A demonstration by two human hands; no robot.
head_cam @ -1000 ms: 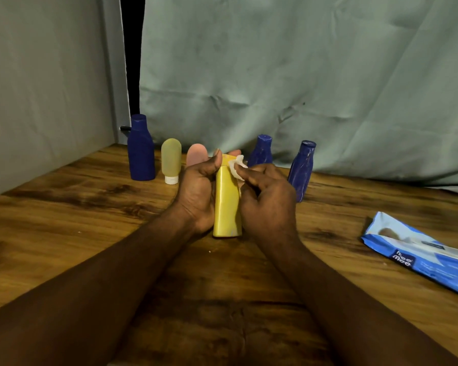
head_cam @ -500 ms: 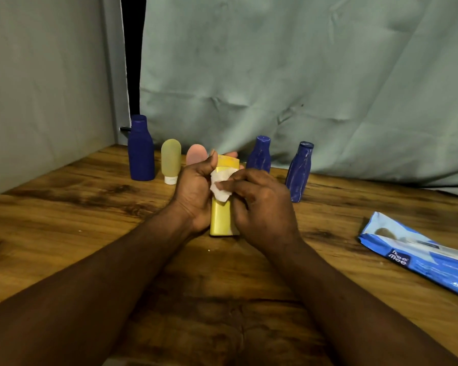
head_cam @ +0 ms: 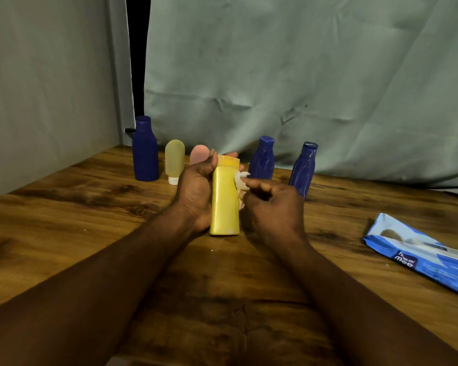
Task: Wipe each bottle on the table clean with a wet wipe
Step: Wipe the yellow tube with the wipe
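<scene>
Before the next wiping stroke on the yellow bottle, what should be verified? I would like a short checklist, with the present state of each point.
1. Hold: the left hand grips the yellow bottle, fingers round it: ok.
2. Wipe hold: the right hand pinches the wipe: ok.
3. Contact: the wipe touches the bottle's right edge: ok.
4. Wetness of the wipe: cannot tell.
5. The back bottles stand upright: ok.
6. Spare wipes: the pack lies on the table at the right, probably within reach: ok.
</scene>
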